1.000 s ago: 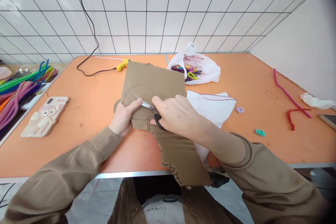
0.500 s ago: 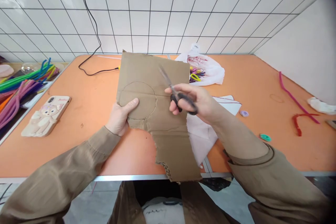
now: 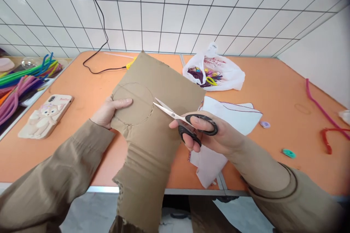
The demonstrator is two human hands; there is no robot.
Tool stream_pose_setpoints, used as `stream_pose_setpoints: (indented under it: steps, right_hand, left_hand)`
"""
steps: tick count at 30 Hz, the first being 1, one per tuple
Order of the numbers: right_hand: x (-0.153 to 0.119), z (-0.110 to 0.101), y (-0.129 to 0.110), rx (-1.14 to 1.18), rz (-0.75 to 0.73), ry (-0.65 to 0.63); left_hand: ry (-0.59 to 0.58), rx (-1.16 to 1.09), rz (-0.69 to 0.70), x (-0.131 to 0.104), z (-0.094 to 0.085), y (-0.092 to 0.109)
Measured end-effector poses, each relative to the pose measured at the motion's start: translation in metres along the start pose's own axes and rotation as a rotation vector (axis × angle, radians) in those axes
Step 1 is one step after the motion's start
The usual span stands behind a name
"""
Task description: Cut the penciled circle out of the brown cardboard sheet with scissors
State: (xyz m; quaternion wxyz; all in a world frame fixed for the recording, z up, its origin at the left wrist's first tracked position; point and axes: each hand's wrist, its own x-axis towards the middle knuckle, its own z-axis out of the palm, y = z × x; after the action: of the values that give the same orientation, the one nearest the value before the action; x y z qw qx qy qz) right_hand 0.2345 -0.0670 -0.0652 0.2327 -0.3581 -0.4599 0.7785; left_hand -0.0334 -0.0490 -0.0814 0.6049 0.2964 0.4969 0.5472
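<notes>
My left hand [image 3: 109, 111] grips the left edge of a brown cardboard sheet [image 3: 164, 80], its thumb lying on a circle [image 3: 136, 111] marked on the board. The sheet is tilted and its lower left edge is ragged. In my right hand [image 3: 210, 134] is a pair of scissors [image 3: 173, 115] with black handles, fingers through the loops. The blades are slightly parted, with their tips at the right side of the circle. A white cloth [image 3: 232, 116] with dark red stitched edging lies partly under the board and right hand.
A white plastic bag [image 3: 232, 74] with colourful items stands at the back. On the left are a phone [image 3: 45, 116] and colourful pipe cleaners [image 3: 22, 87]. Purple [image 3: 265, 124] and green [image 3: 289, 153] small pieces, plus red and pink strips [image 3: 325, 107], lie right.
The cardboard has turned clockwise, its lower end swinging left and nearer. The scissors have come down to the circle's right edge, their blades now visibly parted.
</notes>
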Motion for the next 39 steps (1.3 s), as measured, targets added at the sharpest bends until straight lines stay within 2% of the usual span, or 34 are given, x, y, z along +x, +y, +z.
stream_pose_setpoints:
  steps: [5, 11, 21, 29, 39]
  right_hand:
    - [0.004, 0.002, 0.007, 0.046, 0.007, 0.003]
    - [0.002, 0.005, 0.009, 0.087, -0.043, -0.065]
    - [0.005, 0.007, 0.013, 0.146, -0.055, -0.092]
    - [0.003, 0.017, 0.013, 0.208, -0.034, 0.0]
    - [-0.003, 0.03, 0.013, 0.234, -0.001, 0.065]
  left_hand:
    - [0.013, 0.02, 0.097, 0.008, -0.01, 0.008]
    - [-0.023, 0.032, 0.156, 0.0, -0.009, 0.012]
    - [-0.19, 0.11, 0.107, 0.012, -0.008, 0.03]
    - [-0.088, 0.117, 0.117, 0.011, -0.004, 0.024]
    - [-0.09, 0.132, 0.092, 0.005, -0.003, 0.024]
